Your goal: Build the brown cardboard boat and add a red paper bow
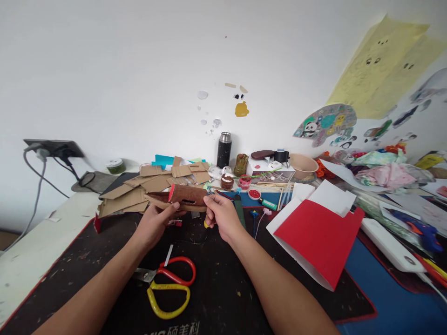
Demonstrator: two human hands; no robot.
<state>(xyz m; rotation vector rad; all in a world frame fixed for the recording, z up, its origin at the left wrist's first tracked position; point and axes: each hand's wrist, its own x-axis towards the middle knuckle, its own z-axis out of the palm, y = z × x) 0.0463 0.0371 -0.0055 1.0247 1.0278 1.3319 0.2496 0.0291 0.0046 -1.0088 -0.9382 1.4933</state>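
Over the dark mat, both my hands hold up a brown cardboard craft piece (191,193), a rolled tube with a slot in its side and a red end, joined to a pointed, boat-like base. My left hand (153,224) grips the base from below, with the thumb along its near edge. The right end is pinched between the thumb and fingers of my right hand (223,215). Below the hands, scissors (188,265) with one red and one yellow handle lie on the mat, a thin white strip (168,255) beside them.
Cut cardboard pieces (129,190) are piled behind my left hand. A black flask (224,151), paint pots (254,193) and a green lighter (268,204) stand or lie at the back. Red card (317,237) lies right, near a white power strip (387,244). Cables (44,174) hang left.
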